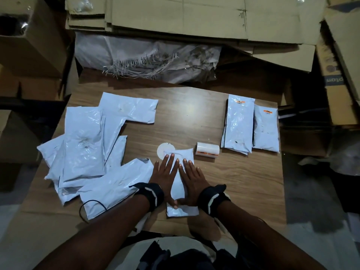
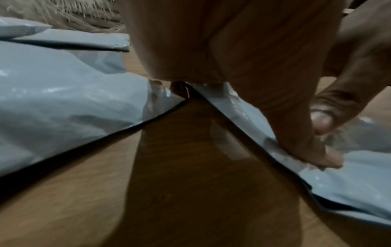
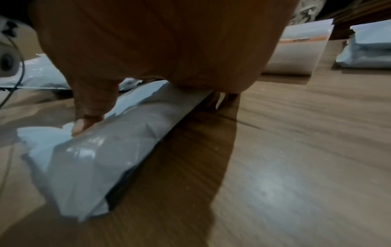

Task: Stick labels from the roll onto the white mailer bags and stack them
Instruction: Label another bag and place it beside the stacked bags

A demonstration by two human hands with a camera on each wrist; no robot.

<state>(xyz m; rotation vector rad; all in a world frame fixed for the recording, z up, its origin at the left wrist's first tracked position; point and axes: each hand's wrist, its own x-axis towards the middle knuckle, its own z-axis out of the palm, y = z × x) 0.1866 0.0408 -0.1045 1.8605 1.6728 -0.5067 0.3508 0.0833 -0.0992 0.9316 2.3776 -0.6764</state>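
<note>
A narrow white mailer bag lies lengthwise at the table's front centre. My left hand and right hand lie flat on it side by side, fingers straight, thumbs meeting near its near end. The left wrist view shows the bag under both thumbs. The right wrist view shows the bag under my thumb. The label roll, white with orange labels, lies just right of the bag's far end and shows as the roll in the right wrist view. A loose heap of unlabelled bags covers the left side.
Two stacks of labelled bags sit at the table's right. A white paper disc peeks from under the pressed bag's far end. Flattened cardboard and a frayed woven sack lie beyond the wooden table. Boxes stand on both sides.
</note>
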